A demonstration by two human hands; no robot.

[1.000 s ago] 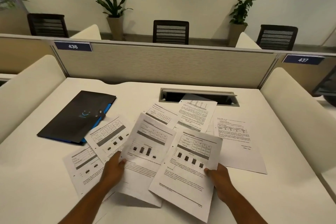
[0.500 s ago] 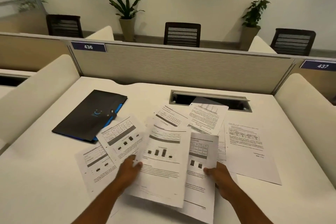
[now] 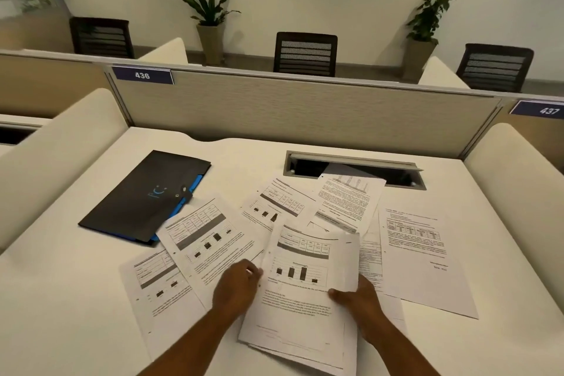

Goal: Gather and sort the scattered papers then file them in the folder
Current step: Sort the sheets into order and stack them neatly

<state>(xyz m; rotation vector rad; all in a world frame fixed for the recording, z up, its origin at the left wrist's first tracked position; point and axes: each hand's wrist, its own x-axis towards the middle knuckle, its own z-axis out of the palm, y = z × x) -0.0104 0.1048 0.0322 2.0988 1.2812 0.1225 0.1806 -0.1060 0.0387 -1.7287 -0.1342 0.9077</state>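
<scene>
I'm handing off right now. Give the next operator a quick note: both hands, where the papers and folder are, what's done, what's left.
Left hand: grips the left edge of the gathered stack.
Right hand: pinches the stack's right edge, thumb on top.
Stack: a few sheets, lifted at the near middle of the desk.
Loose sheets: two at left, two behind, one at right.
Folder: closed, far left, one sheet's corner over it.
Done: gathering begun.
Left: collect the rest, sort, file.

Matt white printed paper sheets [image 3: 308,293] lie on a smooth, satin cream desk [image 3: 76,299]. The black folder [image 3: 143,198] near its left edge looks matt plastic. The divider [image 3: 305,113] looks woven cloth, its cable slot [image 3: 354,163] brushed metal.
</scene>
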